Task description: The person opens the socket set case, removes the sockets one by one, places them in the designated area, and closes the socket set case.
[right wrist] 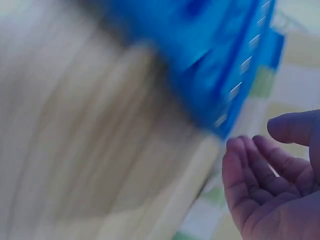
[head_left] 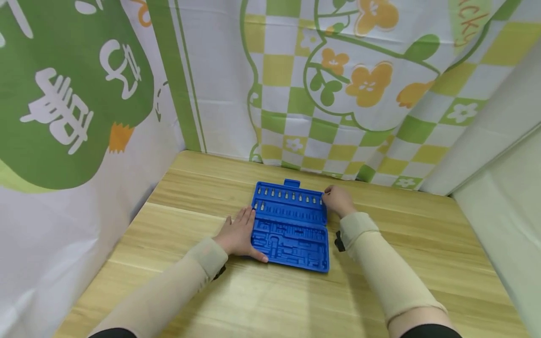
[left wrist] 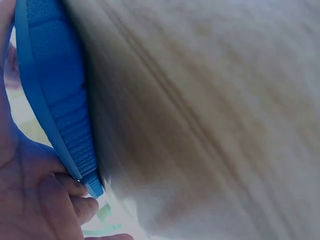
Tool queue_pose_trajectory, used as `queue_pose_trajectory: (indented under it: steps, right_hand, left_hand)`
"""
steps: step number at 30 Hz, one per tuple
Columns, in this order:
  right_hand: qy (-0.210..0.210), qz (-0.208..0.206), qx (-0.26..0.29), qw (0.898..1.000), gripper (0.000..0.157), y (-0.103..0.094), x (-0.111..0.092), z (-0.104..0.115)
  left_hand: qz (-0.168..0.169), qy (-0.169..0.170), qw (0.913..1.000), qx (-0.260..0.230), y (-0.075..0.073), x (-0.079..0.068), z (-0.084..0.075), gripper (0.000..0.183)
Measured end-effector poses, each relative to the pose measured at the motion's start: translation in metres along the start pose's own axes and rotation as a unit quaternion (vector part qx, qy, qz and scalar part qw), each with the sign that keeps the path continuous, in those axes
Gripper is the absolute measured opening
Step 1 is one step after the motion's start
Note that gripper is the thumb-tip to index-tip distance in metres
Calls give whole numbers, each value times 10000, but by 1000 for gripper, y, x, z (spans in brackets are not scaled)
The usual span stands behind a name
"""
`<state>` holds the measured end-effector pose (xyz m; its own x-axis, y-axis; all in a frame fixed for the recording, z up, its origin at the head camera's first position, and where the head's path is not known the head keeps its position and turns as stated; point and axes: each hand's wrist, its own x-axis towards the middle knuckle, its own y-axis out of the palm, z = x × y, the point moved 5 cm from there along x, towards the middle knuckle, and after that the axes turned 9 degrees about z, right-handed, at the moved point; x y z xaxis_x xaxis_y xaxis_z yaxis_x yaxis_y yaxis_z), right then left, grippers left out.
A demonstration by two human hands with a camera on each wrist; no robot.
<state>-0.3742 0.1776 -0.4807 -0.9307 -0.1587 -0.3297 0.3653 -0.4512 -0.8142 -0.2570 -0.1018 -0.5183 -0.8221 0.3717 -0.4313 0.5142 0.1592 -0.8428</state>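
An open blue plastic screwdriver-bit case [head_left: 290, 224] lies flat on the wood-grain desk [head_left: 198, 188], between the two hands. Its far half carries a full-width row of metal bits [head_left: 293, 196] near the latch tab [head_left: 291, 183], with two more bits [head_left: 262, 205] at the left end of the next row; the near half shows moulded recesses.

The left hand [head_left: 239, 234] rests against the case's left side, fingers spread and thumb along the near edge, not wrapped round it. The right hand [head_left: 339, 201] is at the far right corner, beside the last bit of the long row; its fingers are loosely bent, thumb apart, with nothing visible between them.

Beige sleeves [head_left: 165, 286] cover both forearms. Behind the desk hangs a green-and-yellow checked cloth [head_left: 274, 70] with orange flowers.
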Motion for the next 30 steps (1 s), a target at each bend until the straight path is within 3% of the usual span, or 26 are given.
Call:
queue_pose_trajectory:
  steps: [2, 4, 8, 10, 16, 24, 30]
  right_hand:
    - [-208, -42, 209, 9996, 38, 1, -1, 17]
    - [-368, 138, 867, 9955, 35, 7, -1, 36]
    - [-470, 610, 2333, 9693, 30, 23, -1, 69]
    - [-466, 745, 2661, 9599, 29, 32, 1, 80]
    - [-476, 885, 2262, 9689, 25, 58, 10, 103]
    - [-147, 787, 1928, 9780, 16, 81, 24, 116]
    - [68, 484, 1062, 9931, 18, 87, 27, 125]
  left_hand:
    - [21, -16, 10000, -1, 0, 0, 0, 148]
    - [43, -29, 10000, 23, 0, 0, 1, 148]
    - [66, -3, 10000, 56, 1, 1, 1, 148]
    - [105, -5, 9999, 43, 1, 1, 0, 148]
    - [131, -16, 9999, -48, 2, 2, -1, 148]
    - [115, 68, 9999, -5, 4, 3, -3, 148]
    - [121, 43, 9999, 54, 3, 2, 0, 148]
